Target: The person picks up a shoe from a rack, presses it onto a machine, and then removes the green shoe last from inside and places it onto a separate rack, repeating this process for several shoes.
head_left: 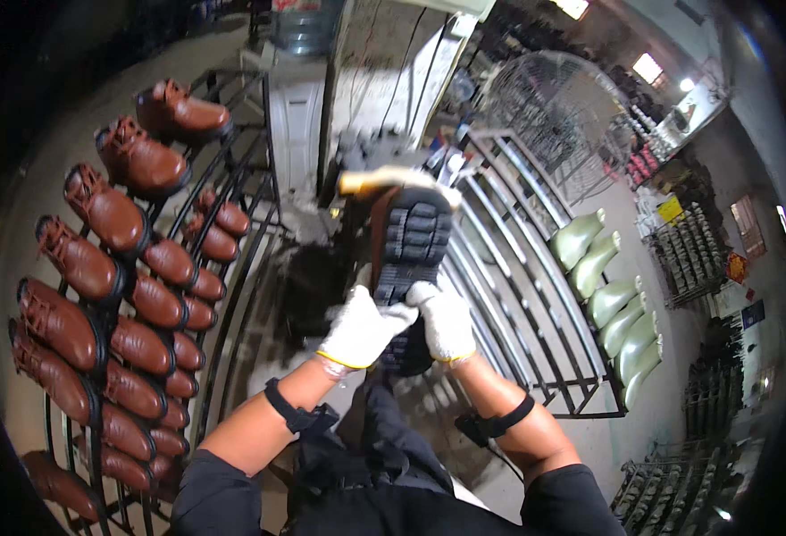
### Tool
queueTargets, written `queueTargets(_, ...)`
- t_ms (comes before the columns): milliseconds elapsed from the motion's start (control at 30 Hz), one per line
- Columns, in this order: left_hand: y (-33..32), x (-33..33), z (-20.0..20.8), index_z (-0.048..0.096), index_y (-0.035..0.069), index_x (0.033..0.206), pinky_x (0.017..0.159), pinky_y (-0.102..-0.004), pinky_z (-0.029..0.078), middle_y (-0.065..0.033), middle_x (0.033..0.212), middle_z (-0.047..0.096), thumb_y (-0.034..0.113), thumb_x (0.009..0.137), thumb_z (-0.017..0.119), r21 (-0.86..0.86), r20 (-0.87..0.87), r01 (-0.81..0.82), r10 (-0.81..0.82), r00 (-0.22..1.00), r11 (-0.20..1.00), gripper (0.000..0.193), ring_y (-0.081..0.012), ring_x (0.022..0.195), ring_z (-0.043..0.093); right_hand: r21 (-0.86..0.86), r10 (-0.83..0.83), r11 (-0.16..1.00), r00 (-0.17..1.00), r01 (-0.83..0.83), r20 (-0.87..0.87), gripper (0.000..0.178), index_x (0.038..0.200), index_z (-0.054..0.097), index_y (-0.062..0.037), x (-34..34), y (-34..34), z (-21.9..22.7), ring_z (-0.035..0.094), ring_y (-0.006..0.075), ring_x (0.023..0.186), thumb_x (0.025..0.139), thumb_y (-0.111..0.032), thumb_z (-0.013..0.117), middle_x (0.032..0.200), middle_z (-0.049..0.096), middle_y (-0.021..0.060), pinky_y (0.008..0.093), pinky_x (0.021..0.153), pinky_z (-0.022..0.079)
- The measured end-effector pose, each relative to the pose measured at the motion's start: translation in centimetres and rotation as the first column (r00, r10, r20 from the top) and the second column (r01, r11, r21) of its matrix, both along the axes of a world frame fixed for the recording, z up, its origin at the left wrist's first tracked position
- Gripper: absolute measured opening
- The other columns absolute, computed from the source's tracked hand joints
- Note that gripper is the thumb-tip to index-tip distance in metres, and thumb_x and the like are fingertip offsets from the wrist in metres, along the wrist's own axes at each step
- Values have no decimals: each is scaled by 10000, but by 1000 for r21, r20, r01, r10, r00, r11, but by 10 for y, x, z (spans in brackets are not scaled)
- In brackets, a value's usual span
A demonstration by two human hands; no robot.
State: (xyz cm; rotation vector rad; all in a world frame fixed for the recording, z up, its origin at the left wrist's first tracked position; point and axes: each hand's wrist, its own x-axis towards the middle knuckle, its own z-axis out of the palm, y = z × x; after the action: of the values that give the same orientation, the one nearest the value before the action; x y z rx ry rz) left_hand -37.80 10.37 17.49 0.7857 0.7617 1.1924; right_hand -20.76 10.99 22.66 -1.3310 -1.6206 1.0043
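Note:
A brown shoe stands in front of me with its black, deeply treaded sole facing me. Its brown upper shows along the left side. My left hand, in a white knitted glove with a yellow cuff, closes on the left edge of the sole, its thumb across the tread. Wearing a matching glove, my right hand grips the right edge near the middle. The gloves hide part of the sole. Just beyond the shoe's top end lies a long yellow and whitish piece whose kind I cannot make out.
On my left, a black metal rack carries several rows of brown lace-up shoes. A slanted metal rack on the right holds pale green shoe lasts. Farther off are a large caged fan and a pillar.

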Motion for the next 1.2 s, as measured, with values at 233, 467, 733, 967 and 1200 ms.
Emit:
queueTargets(233,114,-21,138,702,28,1308,1006,-375,566,-167,1199,751,209,798,906,495,-659,172,239,713,852,578,-287,1122,730,0,-16,1000,994,16,107,417,1329,694,-4,5,-1,-5,714,235,1130,987,-239,731,1256,754,131,323,981,535)
queueTargets(467,-4,-16,134,743,49,869,811,-430,576,-127,952,754,99,752,862,863,-436,215,459,774,458,174,-326,857,723,-245,51,968,999,-53,-15,785,1450,584,-19,20,-64,-4,669,218,1216,809,-335,910,1329,718,146,360,1059,512)
queueTargets(733,-133,-124,63,556,-50,1466,1138,-382,473,-127,1387,649,153,860,821,-208,-160,62,-96,982,976,692,-217,1270,612,-477,721,530,669,-701,-182,1171,1575,456,17,10,-86,-12,617,302,1365,649,-416,1027,1455,643,221,407,1159,475)
queueTargets(967,-199,-143,73,680,-23,1282,1014,-358,550,-91,1221,723,124,877,832,-350,58,-323,364,930,880,457,-194,1112,686,-75,618,776,778,-627,-112,1402,1647,278,35,-54,-134,-18,536,372,1428,606,-498,1051,1575,473,272,478,1203,435)
queueTargets(1200,-229,-168,52,717,-35,1171,914,-354,574,-94,1088,752,207,942,789,-187,-421,-361,257,870,914,340,-186,1015,710,-226,783,530,574,-818,-241,1306,1649,276,-11,-108,-95,-42,571,316,1392,644,-318,1052,1528,555,177,430,1215,418)
